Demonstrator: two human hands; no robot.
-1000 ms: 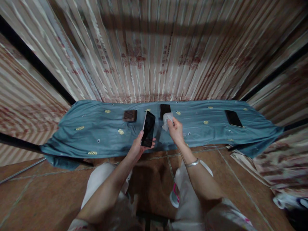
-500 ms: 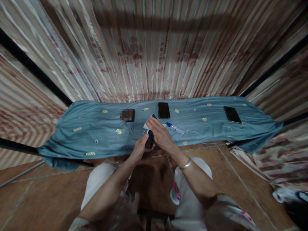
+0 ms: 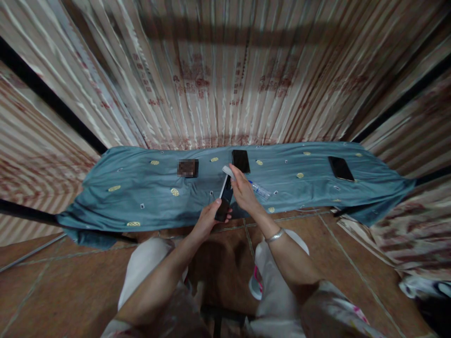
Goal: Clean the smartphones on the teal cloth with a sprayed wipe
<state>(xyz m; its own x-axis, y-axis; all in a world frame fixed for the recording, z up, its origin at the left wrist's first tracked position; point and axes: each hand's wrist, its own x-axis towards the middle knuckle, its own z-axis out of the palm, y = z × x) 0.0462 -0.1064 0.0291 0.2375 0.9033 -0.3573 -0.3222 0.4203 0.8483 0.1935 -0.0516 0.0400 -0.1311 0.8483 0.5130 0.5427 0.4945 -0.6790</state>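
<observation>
1. Largest before us is the striped curtain (image 3: 211, 94), hanging along the far side.
2. Next we see the blue tablecloth (image 3: 95, 204), spread left to right with soft wrinkles.
3. Our left hand (image 3: 208, 217) grips the held phone (image 3: 224, 199) near its lower end, thumb on the left edge, fingertips showing at the right.
4. Our right hand (image 3: 242, 187) bends its fingers over the phone's far end, pinching a white wipe; how hard it presses, we cannot tell.
5. That phone tilts in front of us at the middle of the tablecloth's near side. We judge it stiff, fairly light, slick-faced and easily cracked if dropped, so we'd hold it by its long edges.
6. A dark phone (image 3: 241, 161) lies far-centre, another phone (image 3: 340, 168) far right; a blurred dark object (image 3: 188, 168) sits left of centre.
7. A clear bottle (image 3: 260, 190) lies just right of our right hand.
8. Smallest, the wipe (image 3: 227, 171) looks soft and nearly weightless; a corner pinch should suit it.
</observation>
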